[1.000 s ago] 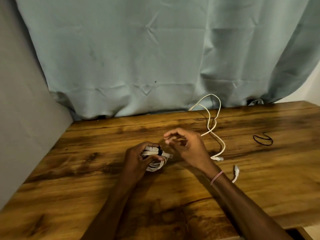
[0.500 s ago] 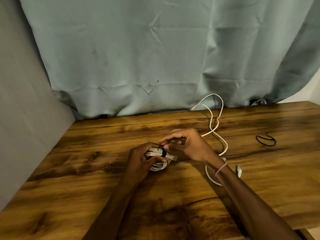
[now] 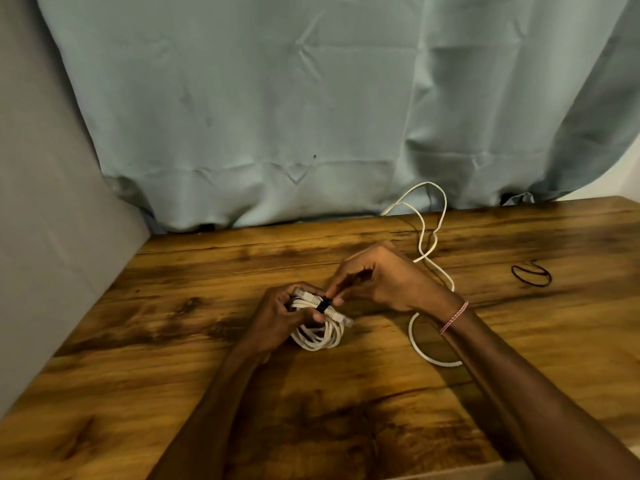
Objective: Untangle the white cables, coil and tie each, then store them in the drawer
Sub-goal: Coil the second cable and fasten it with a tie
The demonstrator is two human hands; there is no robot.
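A coiled white cable (image 3: 320, 336) sits at the middle of the wooden table (image 3: 173, 358), bound by a black tie (image 3: 324, 304) near its plugs. My left hand (image 3: 277, 318) grips the coil from the left. My right hand (image 3: 384, 280) reaches in from the right and pinches the black tie with thumb and forefinger. A second white cable (image 3: 427, 244) lies loose behind my right hand, looping up against the curtain and curving back under my right wrist. No drawer is in view.
A black band (image 3: 531, 273) lies on the table at the right. A pale blue curtain (image 3: 311, 116) hangs along the table's back edge. A grey panel (image 3: 45, 237) stands along the left side.
My right hand has come down from above the coil to the black tie and pinches it. The loose cable's near loop has shifted under my right wrist. The left hand keeps its grip.
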